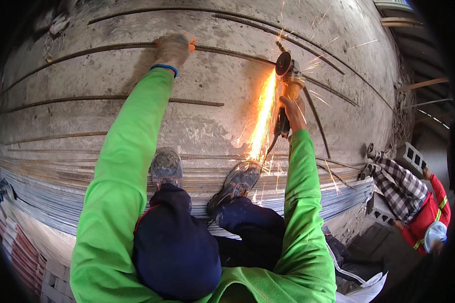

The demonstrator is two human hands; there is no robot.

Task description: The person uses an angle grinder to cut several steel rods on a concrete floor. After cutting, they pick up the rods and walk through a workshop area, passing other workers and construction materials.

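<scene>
My left hand (173,49), in a grey work glove with orange fingertips, is closed around a long ribbed steel rebar (227,52) on the concrete. To the right, my right hand (294,113) is wrapped around an angle grinder (292,90). Its dark round disc (283,64) meets the rebar, though the exact contact spot is hard to make out. A bright stream of orange sparks (266,113) shoots from the disc back toward my right shoe (240,181). The grinder's cord (272,143) hangs below its handle.
Other rebars (197,101) lie across the concrete floor (207,126). A dense bundle of steel bars (50,189) runs beneath my feet. At right, another person in a red top (423,222) bends beside hollow concrete blocks (411,157). Reddish stacked pieces (23,252) are at lower left.
</scene>
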